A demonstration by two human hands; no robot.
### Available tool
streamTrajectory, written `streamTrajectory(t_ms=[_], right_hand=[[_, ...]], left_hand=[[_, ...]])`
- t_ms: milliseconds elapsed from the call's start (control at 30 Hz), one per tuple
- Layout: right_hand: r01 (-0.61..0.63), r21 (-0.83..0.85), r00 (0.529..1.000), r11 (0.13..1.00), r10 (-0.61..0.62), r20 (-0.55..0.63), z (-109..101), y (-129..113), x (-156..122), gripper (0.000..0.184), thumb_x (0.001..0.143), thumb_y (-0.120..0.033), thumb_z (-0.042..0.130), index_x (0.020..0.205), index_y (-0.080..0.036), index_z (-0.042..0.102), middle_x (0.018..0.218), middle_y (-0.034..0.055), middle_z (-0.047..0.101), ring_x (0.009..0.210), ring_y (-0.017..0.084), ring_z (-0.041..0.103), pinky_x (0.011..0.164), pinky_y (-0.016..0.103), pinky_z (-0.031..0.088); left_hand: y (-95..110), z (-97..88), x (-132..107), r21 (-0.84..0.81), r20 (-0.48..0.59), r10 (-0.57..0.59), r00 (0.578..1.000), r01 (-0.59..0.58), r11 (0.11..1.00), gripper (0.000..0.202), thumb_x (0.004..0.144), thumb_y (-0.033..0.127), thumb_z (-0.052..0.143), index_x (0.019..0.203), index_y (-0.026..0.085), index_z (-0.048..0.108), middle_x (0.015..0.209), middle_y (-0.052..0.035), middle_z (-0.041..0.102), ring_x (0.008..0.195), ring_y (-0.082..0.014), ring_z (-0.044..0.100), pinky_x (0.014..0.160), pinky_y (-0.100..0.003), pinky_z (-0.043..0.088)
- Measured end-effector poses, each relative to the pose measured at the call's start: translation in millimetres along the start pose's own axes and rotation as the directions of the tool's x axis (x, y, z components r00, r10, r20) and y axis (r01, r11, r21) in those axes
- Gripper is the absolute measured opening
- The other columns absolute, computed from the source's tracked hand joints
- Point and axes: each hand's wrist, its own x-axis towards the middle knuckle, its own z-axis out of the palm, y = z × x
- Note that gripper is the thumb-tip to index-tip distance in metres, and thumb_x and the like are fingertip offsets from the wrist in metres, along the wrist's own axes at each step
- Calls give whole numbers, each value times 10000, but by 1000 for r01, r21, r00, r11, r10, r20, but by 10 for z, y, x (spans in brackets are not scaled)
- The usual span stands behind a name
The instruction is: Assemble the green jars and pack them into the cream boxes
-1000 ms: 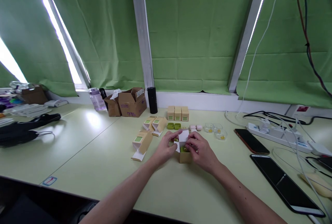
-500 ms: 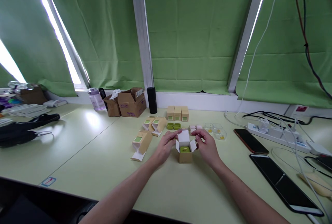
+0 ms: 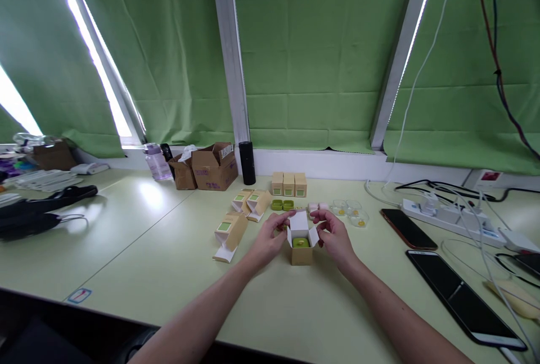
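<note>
A small brown cardboard box (image 3: 301, 256) stands upright on the table with its white inner flaps raised. Inside it sits a green square item (image 3: 300, 242), its lower part hidden by the walls. My left hand (image 3: 272, 234) is closed at the box's left side, fingertips by the left and back flaps. On the opposite side my right hand (image 3: 334, 236) has curled fingers at the right flap. Just behind the box are two green square cases (image 3: 282, 205), pinkish-white pieces (image 3: 318, 206) and clear round containers (image 3: 349, 210) with yellow spots.
Several brown boxes with loose flaps (image 3: 232, 229) lie to the left, and three closed boxes (image 3: 289, 184) stand behind. A larger carton (image 3: 215, 168) and a black cylinder (image 3: 247, 163) are further back. Phones (image 3: 459, 293) and a power strip (image 3: 451, 218) with cables occupy the right.
Both hands have shifted only slightly around the flaps, the right fingers a little. The box stays in place with its flaps still raised.
</note>
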Motion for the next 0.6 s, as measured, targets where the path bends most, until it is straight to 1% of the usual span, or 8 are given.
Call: streamTrajectory(t_ms=[200, 333, 467, 600], right_hand=[[-9, 30, 1000, 1000, 9, 8, 19, -35, -16, 451, 573, -262, 589, 1010, -213, 688, 927, 29, 553, 624, 139, 482, 398, 242, 420], [-21, 13, 1000, 1000, 20, 20, 27, -46, -24, 450, 588, -284, 610, 1026, -209, 677, 931, 30, 548, 641, 142, 487, 400, 240, 416], [-17, -7, 999, 1000, 18, 30, 39, -59, -43, 455, 608, -301, 625, 1051, -205, 669, 938, 32, 547, 665, 154, 500, 412, 248, 423], [-16, -26, 999, 1000, 17, 37, 54, -93, -62, 442, 618, -328, 655, 1042, -207, 660, 923, 29, 543, 676, 160, 510, 423, 251, 421]], left_hand=[[-48, 9, 6, 31, 19, 12, 1000, -13, 999, 509, 902, 292, 628, 1406, 229, 658, 1115, -80, 644, 1023, -228, 585, 982, -388, 483], [-44, 18, -1, 30, 27, 22, 999, -22, 999, 511, 923, 337, 657, 1422, 230, 621, 1096, -77, 655, 1039, -227, 592, 970, -376, 495], [-22, 43, -15, 35, 20, 33, 999, -34, 999, 491, 909, 296, 667, 1390, 225, 603, 1116, -80, 656, 1038, -222, 586, 955, -368, 498], [-15, 69, -22, 20, 24, 39, 999, -40, 999, 501, 882, 231, 651, 1375, 222, 565, 1097, -74, 642, 1042, -222, 585, 919, -356, 499]])
